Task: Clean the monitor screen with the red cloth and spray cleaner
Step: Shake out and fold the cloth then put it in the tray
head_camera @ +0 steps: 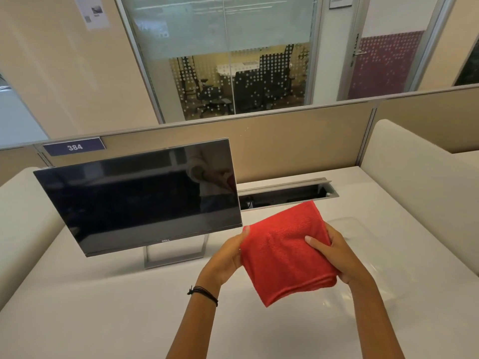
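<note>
A folded red cloth hangs in the air above the white desk, held between both hands. My left hand grips its left edge with the thumb on top. My right hand grips its right edge, thumb laid across the cloth. The black monitor stands on a silver stand to the left of the cloth, its dark screen switched off and tilted back. No spray cleaner is in view.
An open cable tray slot is set into the desk behind the cloth. Beige partition panels wall the desk at the back and right. A blue label reading 384 sits on the partition above the monitor.
</note>
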Tool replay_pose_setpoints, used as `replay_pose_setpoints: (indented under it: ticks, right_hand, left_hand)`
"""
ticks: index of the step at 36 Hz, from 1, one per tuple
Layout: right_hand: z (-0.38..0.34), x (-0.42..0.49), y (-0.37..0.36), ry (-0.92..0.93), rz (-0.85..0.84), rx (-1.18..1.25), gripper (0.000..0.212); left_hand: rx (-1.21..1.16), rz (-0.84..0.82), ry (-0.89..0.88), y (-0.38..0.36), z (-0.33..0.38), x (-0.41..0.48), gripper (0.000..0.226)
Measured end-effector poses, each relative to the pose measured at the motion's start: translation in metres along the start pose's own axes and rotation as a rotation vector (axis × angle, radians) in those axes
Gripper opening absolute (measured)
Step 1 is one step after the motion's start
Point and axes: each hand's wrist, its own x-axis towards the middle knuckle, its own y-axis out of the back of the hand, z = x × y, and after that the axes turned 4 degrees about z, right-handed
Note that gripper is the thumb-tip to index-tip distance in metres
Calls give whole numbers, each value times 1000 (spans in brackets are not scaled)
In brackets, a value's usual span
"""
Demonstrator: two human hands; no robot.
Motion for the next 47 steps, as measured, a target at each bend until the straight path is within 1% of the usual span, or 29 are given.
replay_pose_setpoints:
  ticks: [2, 4, 6, 8, 11, 15, 17, 20, 22, 23, 25, 27, 30, 33, 36, 38, 41, 44, 47]
  right_hand:
    - [1, 1, 3, -10, 5, -13, 46]
    - [1, 1, 7, -18, 6, -11, 43]
    - [2, 1, 13, -28, 5, -5, 39]
    - [2, 1, 20, -30, 0, -14, 41]
    - [2, 0, 30, -7, 1, -79, 39]
    - [4, 2, 46, 22, 16, -133, 42]
    - [6, 6, 54, 37, 32, -132, 37]
    - [13, 13, 63, 43, 117, -106, 29]
    - [18, 17, 69, 33, 205, -40, 20]
    - [20, 19, 72, 26, 248, -1, 16]
    - [24, 23, 79, -13, 311, 74, 19]
    - [29, 27, 87, -60, 332, 152, 26]
    - [40, 33, 98, -107, 345, 237, 26]
    - [43, 37, 105, -110, 365, 375, 26]
    - [43, 38, 112, -108, 404, 492, 34]
    - [48, 39, 118, -81, 446, 488, 34]
    - [54, 39, 123, -51, 527, 454, 22]
    - [55, 39, 126, -39, 589, 428, 26]
    - [59, 46, 130, -28, 691, 307, 27]
  left_hand:
    - [11, -55, 20, -2, -5, 3, 57]
    - [14, -104, 30, -3, -9, 7, 75]
    - [24, -135, 23, -5, -11, 10, 83]
    - [32, -135, 0, -8, -11, 11, 79]
    - [38, -106, -58, -13, -11, 14, 62]
    - [70, -20, -97, -25, -9, 21, 61]
    - [130, 17, -122, -35, -9, 26, 55]
    - [209, 57, -146, -52, -8, 35, 39]
    - [223, 75, -146, -62, -9, 41, 32]
    - [220, 81, -144, -67, -9, 46, 31]
    - [222, 72, -130, -76, -10, 53, 34]
    - [239, 46, -115, -83, -9, 60, 35]
    - [227, 20, -87, -93, -6, 67, 30]
    - [146, -40, -57, -103, -5, 75, 22]
    - [21, -104, -49, -111, -5, 82, 20]
    - [-32, -107, -57, -116, -5, 87, 19]
    - [-43, -119, -58, -122, -5, 95, 20]
    - [-45, -154, -25, -128, -5, 103, 24]
    - [-31, -153, 1, -134, -8, 112, 31]
